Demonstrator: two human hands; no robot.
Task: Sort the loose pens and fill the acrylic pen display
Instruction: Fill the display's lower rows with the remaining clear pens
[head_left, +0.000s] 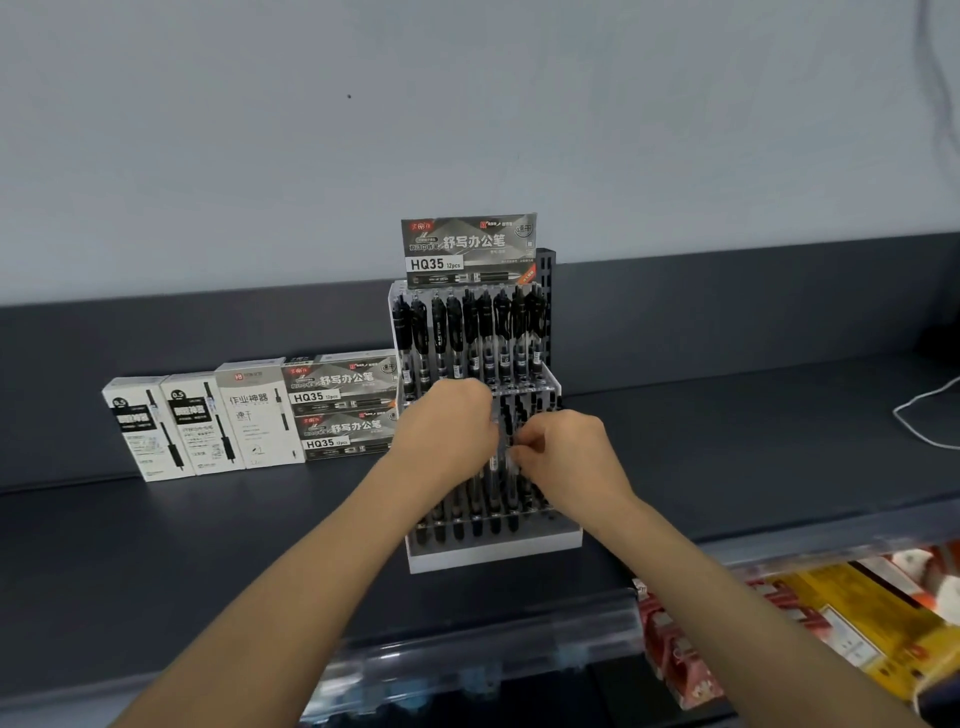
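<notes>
Right hand (566, 457): fingertips pinch a black pen (506, 428) at the lower tier | left hand (447, 421): curled beside it, grip hidden, cannot tell | acrylic pen display (493, 551): on dark shelf (208, 545), upper tier filled | HQ35 boxes (343, 405): just left

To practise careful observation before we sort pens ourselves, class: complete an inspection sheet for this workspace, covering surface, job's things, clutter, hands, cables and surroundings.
Surface: dark grey shelf.
Job's things: acrylic pen display; back row lined with black pens; front row partly hidden by hands.
Clutter: pen boxes standing left of the display; one HQ35 box atop it.
Hands: right hand fingers pinch a front-row pen; left hand curled beside it, contents hidden.
Cables: white cable on shelf, far right.
Surroundings: grey wall; packets on a lower shelf.
</notes>
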